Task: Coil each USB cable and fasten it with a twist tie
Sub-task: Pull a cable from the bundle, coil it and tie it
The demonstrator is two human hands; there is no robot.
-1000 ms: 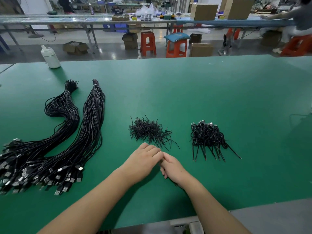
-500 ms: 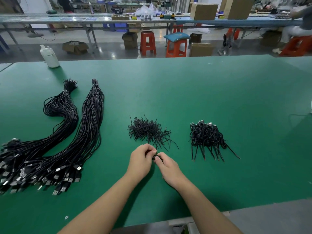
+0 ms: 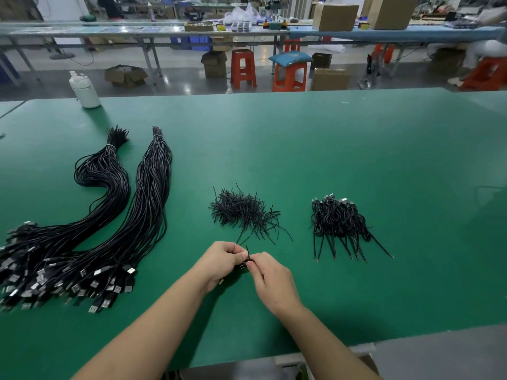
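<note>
We are holding a small coiled black USB cable point(image 3: 241, 265) in our left hand point(image 3: 222, 263), fingers curled round it, while our right hand point(image 3: 271, 278) is pinching a thin black twist tie point(image 3: 248, 253) against it, just above the green table mat point(image 3: 329, 149), near the loose pile of black twist ties point(image 3: 241, 212).

A second earlier both hands lay together on the green mat with fingers flat and nothing visible between them. Left hand point(image 3: 222, 260) and right hand point(image 3: 270, 275) then lifted slightly and curled their fingertips, meeting on a small dark bundle. A twist tie point(image 3: 247, 252) end now stood up between the fingertips.
</note>
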